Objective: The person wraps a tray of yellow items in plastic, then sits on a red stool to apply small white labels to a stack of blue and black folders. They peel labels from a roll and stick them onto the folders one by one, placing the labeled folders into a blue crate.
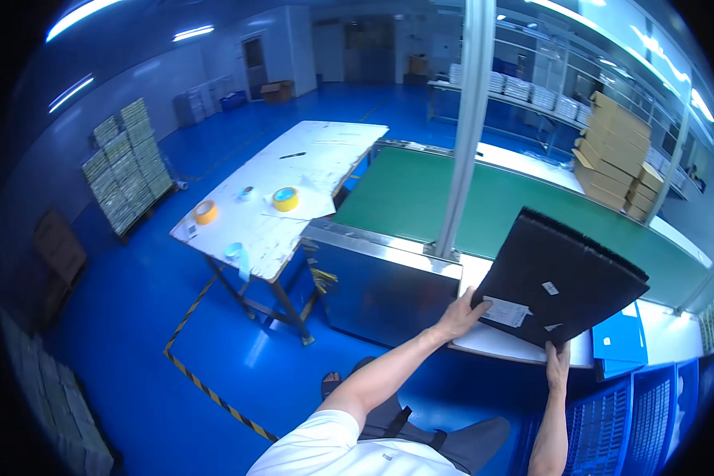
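A stack of black sheets (559, 274), with white labels on its upper face, is tilted above the white ledge beside the conveyor. My left hand (462, 315) grips its left edge, the thumb lying on top near a torn white label (506, 312). At the near edge, my right hand (558, 363) holds the stack, its fingers mostly hidden underneath. Just right of the stack, blue flat sheets or folders (620, 337) lie on the ledge.
The green conveyor belt (404, 194) runs behind a metal post (464, 127). Left stands a white table (293, 170) with yellow tape rolls (285, 199). Cardboard boxes (611, 151) are piled far right; blue crates (603, 420) stand below the ledge.
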Demonstrator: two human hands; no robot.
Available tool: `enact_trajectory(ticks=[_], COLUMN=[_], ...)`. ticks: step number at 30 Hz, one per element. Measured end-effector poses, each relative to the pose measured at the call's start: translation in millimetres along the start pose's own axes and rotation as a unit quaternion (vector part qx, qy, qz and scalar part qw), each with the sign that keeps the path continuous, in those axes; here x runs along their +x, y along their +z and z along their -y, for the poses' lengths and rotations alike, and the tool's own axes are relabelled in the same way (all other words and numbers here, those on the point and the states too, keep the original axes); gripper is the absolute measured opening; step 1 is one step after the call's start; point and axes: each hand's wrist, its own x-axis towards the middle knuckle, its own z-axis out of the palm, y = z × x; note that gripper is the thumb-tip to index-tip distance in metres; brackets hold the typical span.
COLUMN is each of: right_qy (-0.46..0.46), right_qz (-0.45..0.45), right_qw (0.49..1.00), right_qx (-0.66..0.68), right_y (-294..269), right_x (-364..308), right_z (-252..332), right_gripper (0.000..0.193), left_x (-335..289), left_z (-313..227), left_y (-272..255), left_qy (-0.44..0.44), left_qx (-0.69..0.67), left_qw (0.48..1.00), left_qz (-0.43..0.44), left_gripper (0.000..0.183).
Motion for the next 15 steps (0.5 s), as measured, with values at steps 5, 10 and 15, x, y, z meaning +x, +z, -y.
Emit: enact_trajectory(ticks=[5, 10, 15], right_qy=[0.024, 0.203, 0.203], right_qz=[0.02, -0.109, -0.157], right_qw=[0.995, 0.97, 0.956], right_qx=[0.099, 0.071, 0.143], right_y=[-8, -10, 1], right_x=[-16, -46, -53], right_z=[4, -3, -15], right_gripper=[0.042, 0.039, 0.047], left_x=[6, -35, -80], left_z=[-4, -22, 27], left_y=[7, -23, -114], left_qy=[-0.118, -0.087, -0.032], left_qx=[0.058, 0.322, 0.234], left_qw=[0.991, 0.939, 0.954], left_qz=[0.008, 0.089, -0.186], left_gripper=[0.063, 0.052, 0.041])
